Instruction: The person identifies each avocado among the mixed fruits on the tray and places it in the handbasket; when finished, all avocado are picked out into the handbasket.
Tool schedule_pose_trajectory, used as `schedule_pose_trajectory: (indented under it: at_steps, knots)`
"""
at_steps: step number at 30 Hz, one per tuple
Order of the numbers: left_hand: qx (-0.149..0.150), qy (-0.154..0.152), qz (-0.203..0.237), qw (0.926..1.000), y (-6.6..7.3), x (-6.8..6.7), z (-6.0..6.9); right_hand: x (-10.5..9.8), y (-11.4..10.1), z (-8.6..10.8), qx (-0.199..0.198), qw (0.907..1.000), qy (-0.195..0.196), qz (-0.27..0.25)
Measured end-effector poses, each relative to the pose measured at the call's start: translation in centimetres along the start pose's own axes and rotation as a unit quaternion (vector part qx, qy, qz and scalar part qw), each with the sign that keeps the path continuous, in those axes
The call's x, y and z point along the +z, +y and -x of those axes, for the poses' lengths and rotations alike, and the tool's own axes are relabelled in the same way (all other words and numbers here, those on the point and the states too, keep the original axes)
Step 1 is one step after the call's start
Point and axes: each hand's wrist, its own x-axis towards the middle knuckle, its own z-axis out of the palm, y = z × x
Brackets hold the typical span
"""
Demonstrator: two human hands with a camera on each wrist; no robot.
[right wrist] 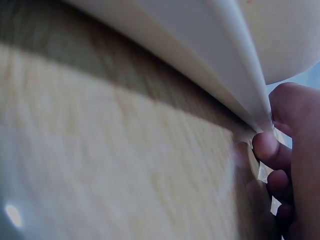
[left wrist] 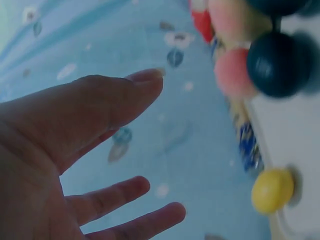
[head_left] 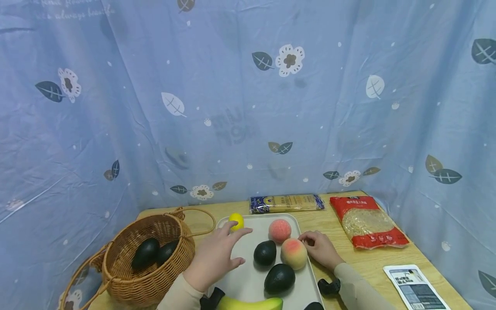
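My left hand [head_left: 217, 254] hovers over the left side of a pale tray [head_left: 248, 275], thumb and fingers spread apart with nothing between them. Nearest its fingertips in the head view is a yellow lemon [head_left: 237, 221] at the tray's far left corner. My right hand [head_left: 319, 249] pinches the tray's right rim between thumb and fingers, as the right wrist view shows at close range. Beside it in the tray lie a peach [head_left: 294, 254], a pink round fruit [head_left: 280, 230], and two dark avocados [head_left: 265, 253]. A banana [head_left: 249, 304] lies at the near end, partly cut off.
To the left stands a wicker basket [head_left: 151, 284] holding dark avocados [head_left: 146, 254], its handles folded outward. Behind the tray lies a pack of noodles [head_left: 286, 203]. A red bag [head_left: 368, 221] and a white pouch [head_left: 414, 286] lie to the right. A patterned curtain [head_left: 232, 107] closes the back.
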Motion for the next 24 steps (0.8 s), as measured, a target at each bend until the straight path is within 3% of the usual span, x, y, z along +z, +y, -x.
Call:
schedule_pose_trajectory:
  at_steps: [6, 12, 19, 24]
  knots:
    - [0.038, -0.044, -0.021, 0.9981, 1.9, 2.1, -1.0, 0.1, -0.1, 0.0, 0.003, 1.0, -0.004, -0.005]
    - [0.059, -0.086, -0.04, 0.9938, 3.0, 4.2, -2.0, 0.1, -0.2, 0.2, -0.003, 1.0, 0.002, -0.003]
    - [0.078, -0.121, -0.058, 0.9879, 4.0, 6.5, -2.6, -0.1, -0.8, 0.4, -0.038, 0.9992, 0.012, 0.0]
    - [0.103, -0.128, -0.079, 0.9832, 4.6, 7.8, -2.9, -0.2, -0.9, 0.3, -0.026, 0.9996, 0.01, 0.006]
